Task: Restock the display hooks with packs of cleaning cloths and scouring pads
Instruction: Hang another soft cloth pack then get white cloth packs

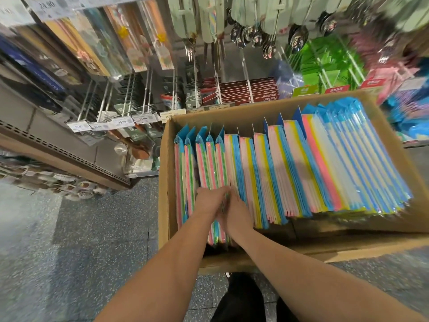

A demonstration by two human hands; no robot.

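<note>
the packs of cleaning cloths (290,173) are standing on edge in a long row inside an open cardboard box (166,182), pink, yellow, blue and green layers showing through clear wrap, blue header cards pointing toward the shelves. i am reaching both hands into the left part of that row. my left hand (210,201) is lying against a few packs with its fingers going down among them, and my right hand (236,213) is pressing in from the other side, so the two hands are touching and closing on the same small bundle of packs. the picture is blurring here, so i cannot tell how tightly each finger is curling. the box is sitting just in front of my legs on a speckled floor (92,228). beyond it, display hooks (125,98) are carrying price tags (123,122), chopstick boxes (250,91), hanging spoons (297,38) and green packets (325,66).
</note>
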